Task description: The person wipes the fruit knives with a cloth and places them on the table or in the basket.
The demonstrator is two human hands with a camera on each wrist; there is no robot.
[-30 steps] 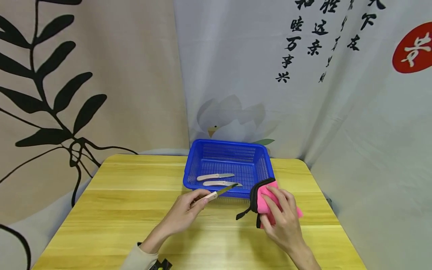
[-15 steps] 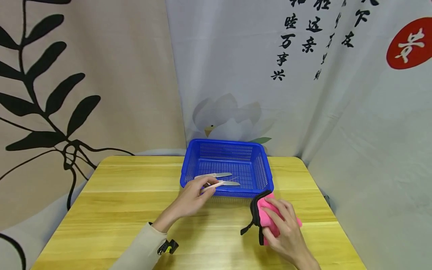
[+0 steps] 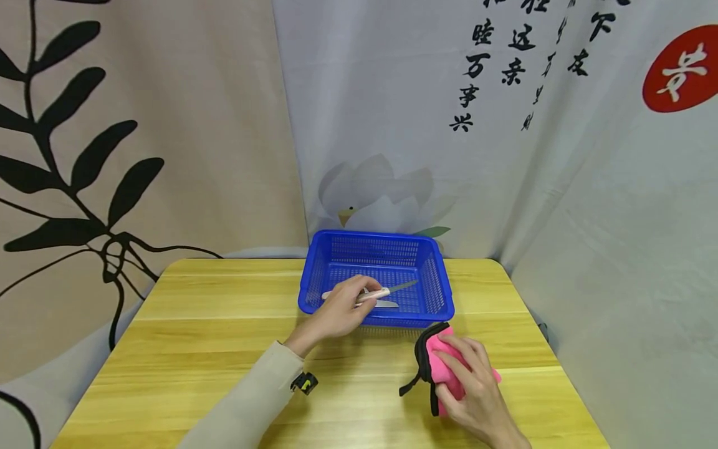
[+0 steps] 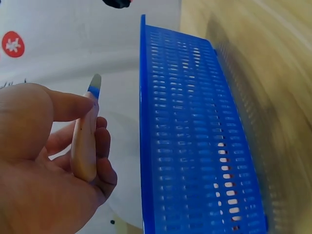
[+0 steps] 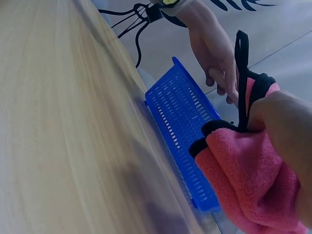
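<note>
My left hand (image 3: 344, 307) pinches a knife (image 4: 85, 141) by its pale handle, thumb on one side and fingers curled round the other. The blade points to the right over the blue basket (image 3: 373, 234). Inside the basket lie two more knives, partly hidden by the hand; the blade of the nearer knife (image 3: 387, 304) shows below the held one. In front of the basket's right corner, my right hand (image 3: 473, 383) grips a folded pink cloth (image 5: 248, 170) with black edging and a black hanging loop (image 5: 242, 53).
The basket stands at the back of a yellow wooden table (image 3: 224, 349), close to a fabric backdrop (image 3: 381, 125) with printed leaves and writing. A black device (image 3: 305, 382) is strapped at the left wrist, by the sleeve (image 3: 252, 399).
My left hand has moved forward and right with the knife, from in front of the basket to over it. The right hand has lowered slightly with the cloth, still gripping it.
</note>
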